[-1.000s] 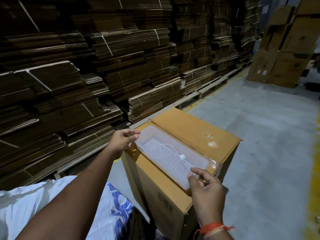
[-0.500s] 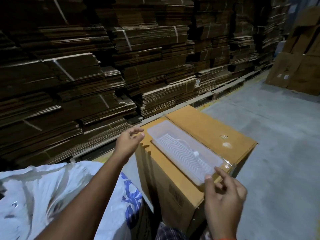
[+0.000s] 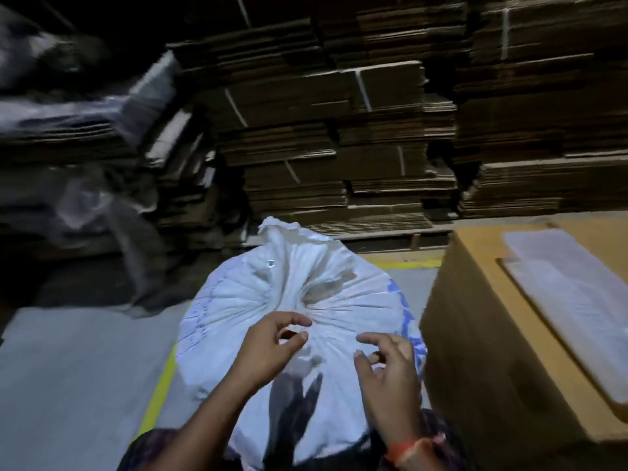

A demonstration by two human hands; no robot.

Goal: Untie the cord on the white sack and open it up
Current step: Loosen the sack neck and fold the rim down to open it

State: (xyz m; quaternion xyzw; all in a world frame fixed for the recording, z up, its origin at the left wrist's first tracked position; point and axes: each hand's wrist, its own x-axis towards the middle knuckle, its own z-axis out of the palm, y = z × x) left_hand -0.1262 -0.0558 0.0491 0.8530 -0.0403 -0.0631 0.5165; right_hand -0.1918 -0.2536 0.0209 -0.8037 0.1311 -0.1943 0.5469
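The white sack (image 3: 238,321) with blue print stands right in front of me, its mouth gathered into pleats that meet near the middle. A loose flap of its top (image 3: 282,239) sticks up at the far side. My left hand (image 3: 268,348) hovers over the gathered neck, fingers curled and apart, thumb and forefinger near the knot spot. My right hand (image 3: 387,372) is just right of the neck with fingers spread, an orange band on its wrist. The cord itself is too blurred to make out.
A tall brown carton (image 3: 475,334) stands close on the right with a clear plastic tray (image 3: 571,300) on top. Stacks of flattened cardboard (image 3: 339,130) fill the back. A yellow floor line (image 3: 159,385) runs left of the sack on grey concrete.
My view swung left and down from the carton to the sack. Both hands left the plastic tray on the carton and came over the sack's gathered top.
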